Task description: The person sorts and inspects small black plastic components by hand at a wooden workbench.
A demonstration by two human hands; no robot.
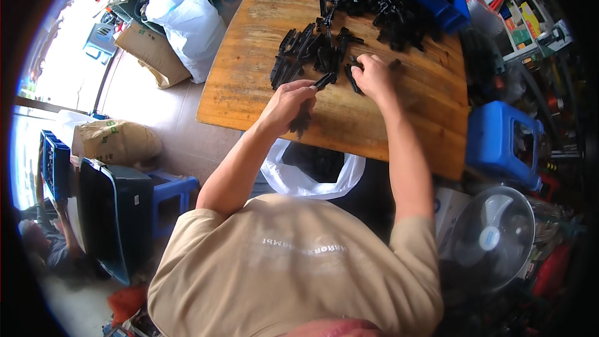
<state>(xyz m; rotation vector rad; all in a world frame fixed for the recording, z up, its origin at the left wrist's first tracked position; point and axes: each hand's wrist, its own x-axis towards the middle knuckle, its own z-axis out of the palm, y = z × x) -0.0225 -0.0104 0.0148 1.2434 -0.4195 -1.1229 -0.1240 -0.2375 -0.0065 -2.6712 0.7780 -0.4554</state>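
Observation:
My left hand [287, 105] is closed round a narrow black plastic part [324, 81] that sticks out past the thumb. More dark pieces [302, 120] show beneath its palm, above the table's near edge. To the right, my right hand [373, 78] has its fingers curled on another slim black plastic part [352, 80]; its far end is partly hidden by the fingers. Just beyond both hands lies a loose pile of similar black parts [304, 50] on the wooden table [430, 109]. A larger heap [393, 15] covers the table's far side.
Blue bins [446, 9] line the far edge of the table. A white bag [290, 182] hangs open between me and the table. At right are a blue stool [499, 140] and a fan [493, 237]. White and brown sacks stand left, where another person holds a blue crate [56, 165].

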